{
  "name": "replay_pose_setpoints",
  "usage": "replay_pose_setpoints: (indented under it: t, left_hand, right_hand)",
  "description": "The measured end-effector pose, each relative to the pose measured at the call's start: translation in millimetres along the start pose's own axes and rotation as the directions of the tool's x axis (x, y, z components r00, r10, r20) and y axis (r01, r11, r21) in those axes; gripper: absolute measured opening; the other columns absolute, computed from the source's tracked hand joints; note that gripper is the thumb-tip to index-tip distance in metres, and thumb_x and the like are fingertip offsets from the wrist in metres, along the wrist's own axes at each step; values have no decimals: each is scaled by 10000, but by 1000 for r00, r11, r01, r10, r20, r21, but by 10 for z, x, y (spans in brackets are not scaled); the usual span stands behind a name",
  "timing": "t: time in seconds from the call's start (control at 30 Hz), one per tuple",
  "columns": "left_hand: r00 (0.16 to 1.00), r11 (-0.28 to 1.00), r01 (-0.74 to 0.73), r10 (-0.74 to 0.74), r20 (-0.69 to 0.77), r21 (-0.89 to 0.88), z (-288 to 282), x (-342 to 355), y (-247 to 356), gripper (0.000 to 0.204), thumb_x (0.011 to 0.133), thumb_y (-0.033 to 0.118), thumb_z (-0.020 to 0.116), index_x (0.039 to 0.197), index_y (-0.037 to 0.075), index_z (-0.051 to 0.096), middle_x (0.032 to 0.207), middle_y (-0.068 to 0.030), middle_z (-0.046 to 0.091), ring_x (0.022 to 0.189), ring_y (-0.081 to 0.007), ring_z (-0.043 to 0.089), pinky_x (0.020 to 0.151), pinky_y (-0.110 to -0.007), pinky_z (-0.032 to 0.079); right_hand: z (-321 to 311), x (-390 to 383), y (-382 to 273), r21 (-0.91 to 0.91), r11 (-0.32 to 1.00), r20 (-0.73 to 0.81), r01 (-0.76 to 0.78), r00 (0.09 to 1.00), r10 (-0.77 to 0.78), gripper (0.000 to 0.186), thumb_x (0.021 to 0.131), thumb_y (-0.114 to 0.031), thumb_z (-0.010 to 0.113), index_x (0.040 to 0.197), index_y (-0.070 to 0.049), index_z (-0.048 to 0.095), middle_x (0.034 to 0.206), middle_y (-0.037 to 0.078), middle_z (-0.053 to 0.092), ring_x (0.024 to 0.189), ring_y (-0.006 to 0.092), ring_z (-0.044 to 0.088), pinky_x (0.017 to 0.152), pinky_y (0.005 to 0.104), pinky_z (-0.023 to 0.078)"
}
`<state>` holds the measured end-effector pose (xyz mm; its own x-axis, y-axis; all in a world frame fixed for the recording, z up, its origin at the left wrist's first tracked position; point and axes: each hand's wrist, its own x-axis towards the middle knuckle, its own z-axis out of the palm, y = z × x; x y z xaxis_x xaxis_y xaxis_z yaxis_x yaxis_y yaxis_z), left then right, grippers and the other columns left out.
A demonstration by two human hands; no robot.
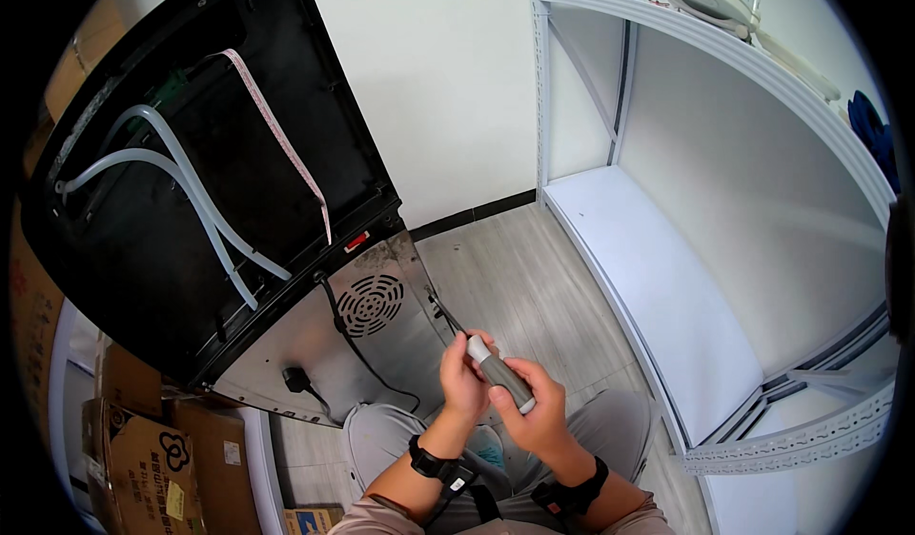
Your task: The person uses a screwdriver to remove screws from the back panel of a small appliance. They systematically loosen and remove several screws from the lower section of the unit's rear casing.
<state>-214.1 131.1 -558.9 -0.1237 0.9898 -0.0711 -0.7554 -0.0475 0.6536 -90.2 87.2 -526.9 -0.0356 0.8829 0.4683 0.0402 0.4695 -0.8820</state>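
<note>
Your right hand (538,416) wraps the grey handle of a screwdriver (498,371), thumb laid along it, wrist bent inward above your knees. Your left hand (464,378) closes around the handle's pale upper end, fingers curled, forearm rising from the lower edge. The dark shaft runs up and left to the metal back panel (315,335) of a tipped black appliance (181,182), beside its round vent (370,303). White shelving (667,287) stands to your right.

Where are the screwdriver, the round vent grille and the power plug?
screwdriver (500,375), head view, middle of grey handle.
round vent grille (370,303), head view, centre of grille.
power plug (296,380), head view, plug body.
</note>
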Motion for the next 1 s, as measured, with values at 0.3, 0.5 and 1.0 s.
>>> replay_pose_setpoints:
  t: [0.3, 0.5, 1.0]
  left_hand:
    - [1000, 975, -10, 7, -14, -221, -23, 319, 539, 387, 1032, 385, 434, 1087, 34, 588, 564, 78, 286, 468, -53, 263, 435, -222, 227]
    - [997, 927, 80, -70, 41, -367, -35, 370, 570, 307, 1032, 313, 477, 1105, 38, 593, 561, 75, 257, 457, -58, 219, 433, -228, 206]
    - [986, 907, 165, -147, 74, -387, -28, 425, 593, 232, 1028, 288, 498, 1005, 95, 625, 554, 78, 250, 461, -68, 209, 436, -238, 197]
  right_hand:
    - [0, 7, -69, -29, 999, -26, -13, 1000, 12, 315, 856, -161, 718, 1095, 22, 623, 893, 130, 690, 758, 179, 661, 680, 296, 518]
    - [4, -18, -35, -18, 1000, -44, -18, 999, 17, 316, 856, -165, 717, 1090, 27, 625, 878, 126, 688, 759, 174, 661, 678, 292, 516]
    - [-84, -26, -76, 14, 1000, -59, -5, 998, 6, 285, 852, -160, 699, 1053, 32, 635, 813, 104, 684, 701, 137, 644, 634, 270, 502]
